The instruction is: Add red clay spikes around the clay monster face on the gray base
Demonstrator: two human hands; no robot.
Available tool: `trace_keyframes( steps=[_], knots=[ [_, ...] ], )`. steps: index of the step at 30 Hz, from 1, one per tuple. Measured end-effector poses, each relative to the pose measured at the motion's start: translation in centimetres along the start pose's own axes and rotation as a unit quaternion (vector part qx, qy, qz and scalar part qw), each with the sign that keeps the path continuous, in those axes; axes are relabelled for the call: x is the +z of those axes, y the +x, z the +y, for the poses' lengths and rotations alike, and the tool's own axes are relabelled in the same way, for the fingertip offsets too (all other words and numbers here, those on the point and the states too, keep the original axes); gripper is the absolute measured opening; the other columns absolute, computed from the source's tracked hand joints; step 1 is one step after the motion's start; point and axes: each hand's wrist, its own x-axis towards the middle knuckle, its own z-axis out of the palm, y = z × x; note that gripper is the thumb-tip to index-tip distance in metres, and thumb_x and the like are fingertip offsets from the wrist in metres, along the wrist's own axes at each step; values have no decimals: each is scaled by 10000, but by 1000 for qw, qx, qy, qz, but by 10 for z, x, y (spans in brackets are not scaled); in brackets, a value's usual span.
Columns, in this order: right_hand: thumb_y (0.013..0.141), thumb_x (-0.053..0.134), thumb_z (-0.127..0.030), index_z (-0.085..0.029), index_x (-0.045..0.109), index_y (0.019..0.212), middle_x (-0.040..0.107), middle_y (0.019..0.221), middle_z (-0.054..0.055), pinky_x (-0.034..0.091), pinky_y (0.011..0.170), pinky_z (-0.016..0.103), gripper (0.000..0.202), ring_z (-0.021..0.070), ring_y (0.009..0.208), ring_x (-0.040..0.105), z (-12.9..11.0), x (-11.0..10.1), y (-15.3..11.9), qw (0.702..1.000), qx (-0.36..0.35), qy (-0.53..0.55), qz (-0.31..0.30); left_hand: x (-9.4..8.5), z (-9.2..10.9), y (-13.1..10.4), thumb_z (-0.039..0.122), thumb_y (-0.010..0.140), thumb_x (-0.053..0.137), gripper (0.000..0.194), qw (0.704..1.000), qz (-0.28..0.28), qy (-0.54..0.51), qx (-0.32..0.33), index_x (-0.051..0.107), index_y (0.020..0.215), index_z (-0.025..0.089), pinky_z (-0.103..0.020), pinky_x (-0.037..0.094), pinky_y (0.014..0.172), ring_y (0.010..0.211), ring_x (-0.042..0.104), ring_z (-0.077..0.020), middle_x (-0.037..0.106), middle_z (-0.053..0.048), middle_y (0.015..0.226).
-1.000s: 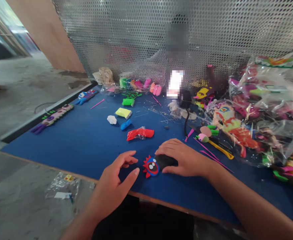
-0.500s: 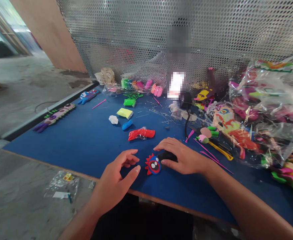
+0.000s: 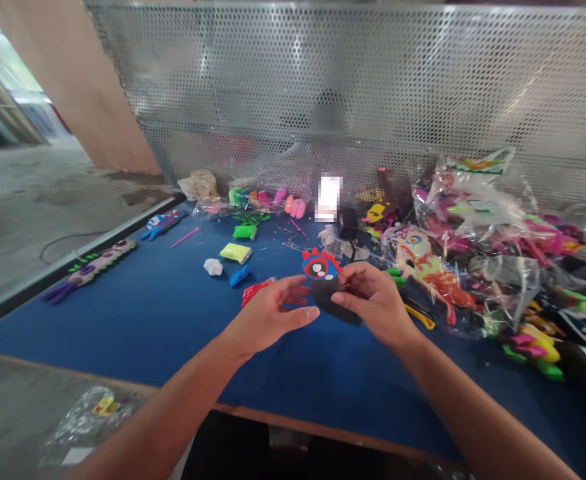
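Note:
My right hand [image 3: 375,300] grips a dark grey piece [image 3: 335,298] topped by a blue and red clay eye [image 3: 319,268] with red spikes, upright above the table. My left hand [image 3: 273,313] is just left of it, fingers apart, holding nothing. Partly behind my left hand lies a red clay packet [image 3: 257,291]. Farther back are a blue clay lump [image 3: 239,275], a white clay lump [image 3: 213,267] and a yellow packet [image 3: 235,253].
The blue table [image 3: 163,320] meets a perforated metal panel [image 3: 253,80]. Plastic bags with clay figures [image 3: 473,227] fill the right side. A yellow-handled tool [image 3: 420,316] lies beyond my right hand. Two clay figures rest along the left edge. A bright phone [image 3: 329,198] stands behind.
My right hand has lifted the eye piece off the table and turned it so the spikes point up. My left hand stays beside it, open. The camera view has shifted.

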Motion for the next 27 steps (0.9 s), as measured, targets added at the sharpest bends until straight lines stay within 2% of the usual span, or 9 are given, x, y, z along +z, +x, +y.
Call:
trace_keyframes(
  steps=[1,3,5,7,10,15,20,23,27],
  knots=[
    [700,789,-247,-225,573,874,581,808,-24,445,647,269,278,127,715,558,1,1,0,1000,8,26,9,4,2,9,329,773,711,453,1000,-17,-23,6,602,1194,199,-365,482,882,1024,604,-210,656,-82,1127],
    [696,792,-243,-227,591,888,576,825,-27,440,667,257,278,119,735,550,5,3,0,996,17,77,40,12,4,25,323,772,716,285,998,-12,-57,10,681,1002,157,-318,477,813,861,616,-163,684,-51,936],
    [676,806,-244,-226,613,891,575,826,-31,448,690,251,289,114,741,552,9,4,1,987,38,142,68,16,5,38,322,754,733,231,997,0,-72,11,690,873,129,-293,467,752,750,592,-134,660,-31,806],
    [652,822,-244,-224,635,892,588,820,-35,457,695,242,305,107,733,562,13,3,3,972,68,206,91,17,7,48,329,746,737,232,997,-3,-78,13,677,825,119,-289,466,727,716,581,-129,638,-27,764],
    [649,828,-255,-227,644,910,616,809,-36,474,675,243,321,108,716,588,19,0,7,954,97,261,112,16,9,60,344,754,721,243,996,-18,-86,14,653,820,120,-301,480,722,713,588,-135,631,-31,761],
    [670,817,-297,-249,626,938,634,745,-44,482,621,253,333,122,671,607,27,-3,11,947,104,268,143,14,6,69,367,761,706,258,997,-28,-75,22,641,831,127,-281,472,677,672,561,-121,597,-7,726],
    [701,794,-324,-217,663,920,647,815,-8,475,708,277,277,136,742,594,28,1,11,957,108,241,120,12,-11,67,372,780,693,252,999,3,-8,40,650,822,127,-218,369,564,606,458,-95,514,24,658],
    [698,801,-281,-208,668,898,598,730,-33,440,671,235,251,104,682,540,30,4,11,960,103,220,138,13,-19,65,393,807,659,267,999,11,16,45,646,860,132,-225,382,575,627,484,-109,556,5,706],
    [741,774,-266,-238,634,965,567,703,-53,418,664,214,266,91,671,516,32,6,9,963,78,200,164,15,-23,64,414,801,657,290,999,-17,-5,38,652,885,136,-238,404,587,642,522,-130,606,-12,727]
  ],
)
